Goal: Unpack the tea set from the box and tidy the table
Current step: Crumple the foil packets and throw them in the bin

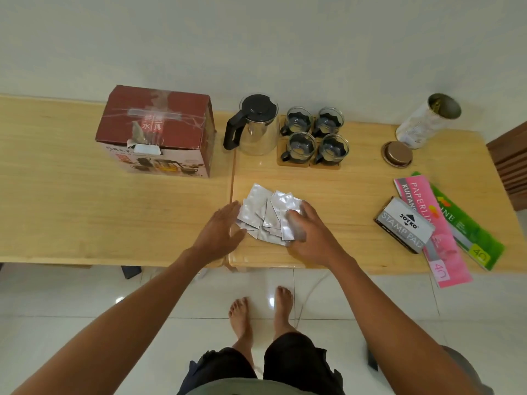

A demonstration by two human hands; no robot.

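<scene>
A dark red cardboard box (155, 129) sits taped shut at the back. Right of it stand a glass teapot (255, 125) with black lid and four glass cups (315, 135) on wooden coasters. Nearer, silver foil sachets (265, 215) lie fanned out.

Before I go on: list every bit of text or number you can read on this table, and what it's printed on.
"JOYKO" and "STAMP PAD": grey stamp pad box.
"PAPERLINE", cut-off "KUITAN", "40": pink receipt book.
"40", partial "INE": green receipt book.
"水具": top of the red tea set box; its front print is too blurred to read.
Tin can: print too small to read.
Foil sachets: no text visible.
</scene>
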